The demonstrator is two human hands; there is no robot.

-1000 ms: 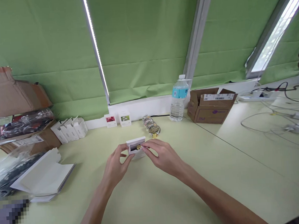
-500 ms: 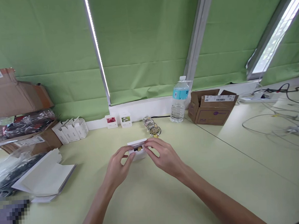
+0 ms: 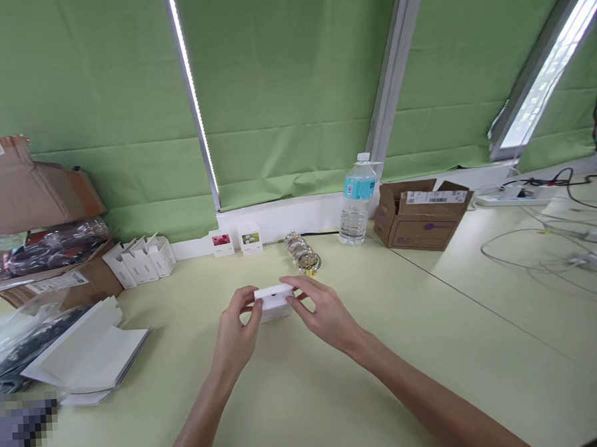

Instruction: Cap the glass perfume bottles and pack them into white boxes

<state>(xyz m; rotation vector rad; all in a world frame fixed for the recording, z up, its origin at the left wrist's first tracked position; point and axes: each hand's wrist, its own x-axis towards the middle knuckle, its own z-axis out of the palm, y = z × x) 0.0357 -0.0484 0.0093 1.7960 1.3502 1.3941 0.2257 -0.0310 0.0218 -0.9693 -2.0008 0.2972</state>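
A small white box (image 3: 275, 303) is held between my two hands above the pale table, its top flap nearly closed over the opening. My left hand (image 3: 240, 323) grips its left end, thumb in front and fingers behind. At the right end, my right hand (image 3: 323, 312) pinches the box near the flap. The contents are now hidden under the flap. Just beyond the box lies a row of round clear-and-gold items (image 3: 303, 252), whose kind I cannot make out.
Two small white boxes with pictures (image 3: 222, 243) stand against the wall, and several white boxes (image 3: 140, 260) lean farther left. A water bottle (image 3: 357, 200) and an open cardboard box (image 3: 421, 217) are back right. Paper sheets (image 3: 87, 348) lie left; cables (image 3: 545, 250) spread at right.
The white box's flap has swung down over its opening, covering the gold item that showed inside. Both hands stay on the box with only slight shifts.
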